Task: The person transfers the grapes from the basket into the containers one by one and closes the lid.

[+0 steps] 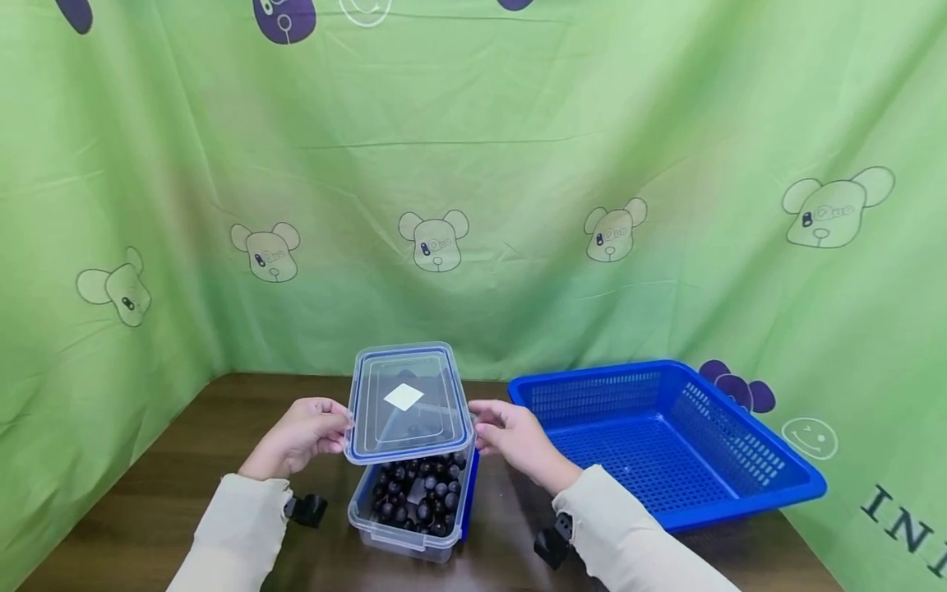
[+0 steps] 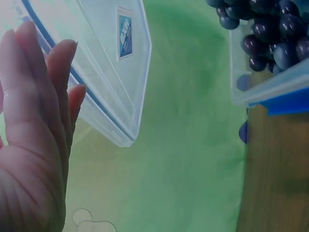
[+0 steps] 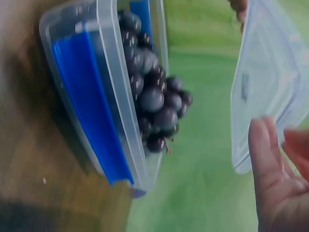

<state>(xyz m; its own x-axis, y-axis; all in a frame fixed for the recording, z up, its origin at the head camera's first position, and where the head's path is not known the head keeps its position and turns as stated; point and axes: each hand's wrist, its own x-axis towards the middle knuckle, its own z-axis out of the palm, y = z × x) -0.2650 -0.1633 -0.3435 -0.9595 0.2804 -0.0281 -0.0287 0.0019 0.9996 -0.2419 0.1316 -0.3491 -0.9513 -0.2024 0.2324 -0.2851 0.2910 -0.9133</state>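
Note:
A clear plastic lid [image 1: 444, 370] with a blue seal line and a white label [image 1: 404, 397] is held tilted above a clear food container [image 1: 403, 538]. Dark grapes [image 1: 422, 493] fill the container, heaped up to its rim. My left hand [image 1: 307, 432] pinches the lid's left edge near the front corner. At the right edge, my right hand [image 1: 521, 440] grips the lid between thumb and fingers. A blue side latch [image 3: 89, 104] hangs down along the container wall in the right wrist view. Both wrist views show a wide gap between lid and grapes.
To the right stands a large blue plastic basket [image 1: 747, 506] with perforated sides and floor. The brown wooden table [image 1: 163, 477] backs onto a green curtain [image 1: 503, 312] printed with bear faces. A black wrist camera [image 1: 307, 510] sits by the left cuff.

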